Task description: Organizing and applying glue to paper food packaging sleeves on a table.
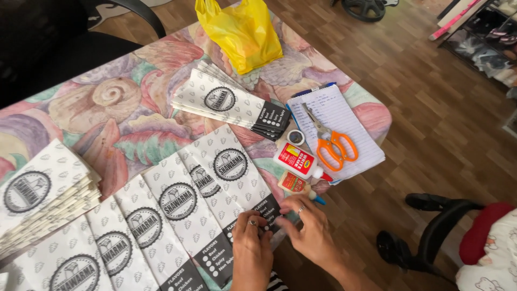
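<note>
White printed paper sleeves (177, 210), flat and long with a round dark emblem and a black end band, are laid out overlapping in a fanned row on the bench (124, 113), which is covered by a glossy cloth patterned with shells in pink, green and purple. Both hands are set at the black end of the nearest sleeve, at the bench's near edge. The left hand (252, 250) is held palm down, fingers curled onto the band, a ring seen on one finger. The right hand (311, 229) is angled in from the right, fingertips pressed on the same paper edge, ring also worn. Neither grip is closed round anything; fingers are laid flat on the paper, slightly spread.

Two more stacks of the same sleeves are seen: one (32, 194) far left, one (226, 102) mid-bench. Just beyond the right hand lie two small plastic glue bottles (298, 161) with red labels. Orange-handled scissors (329, 141) rest on a lined notepad (336, 129). A crinkled yellow plastic bag (239, 32) sits at the far edge.
</note>
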